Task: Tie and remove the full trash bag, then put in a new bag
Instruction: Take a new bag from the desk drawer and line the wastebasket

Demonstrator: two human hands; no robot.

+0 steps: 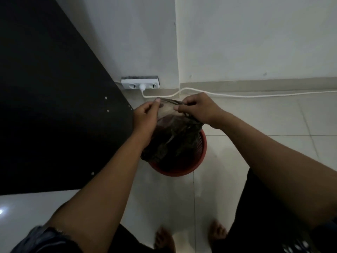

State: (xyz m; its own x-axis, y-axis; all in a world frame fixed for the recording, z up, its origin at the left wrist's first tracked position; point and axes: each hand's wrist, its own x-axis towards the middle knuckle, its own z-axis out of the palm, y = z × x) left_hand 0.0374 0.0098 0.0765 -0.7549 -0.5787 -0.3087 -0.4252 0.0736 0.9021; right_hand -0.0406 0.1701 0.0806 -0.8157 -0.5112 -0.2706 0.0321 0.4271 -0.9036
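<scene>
The red bin (201, 143) is being kept on the floor by the wall, and the dark trash bag (173, 136) is being lifted partway out. Its top is being pinched by the left hand (145, 114) and right hand (198, 108), fingers clamped on plastic. Thin film's probably getting overstretched, so tearing or spilling's kinda likely.

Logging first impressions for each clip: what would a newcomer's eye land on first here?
Most striking are the left hand and right hand, both pinching the top of a dark trash bag at mid-frame. The bag sits in a red bin on the pale tiled floor. Behind, a white power strip lies at the foot of the wall, its cord trailing right.
</scene>
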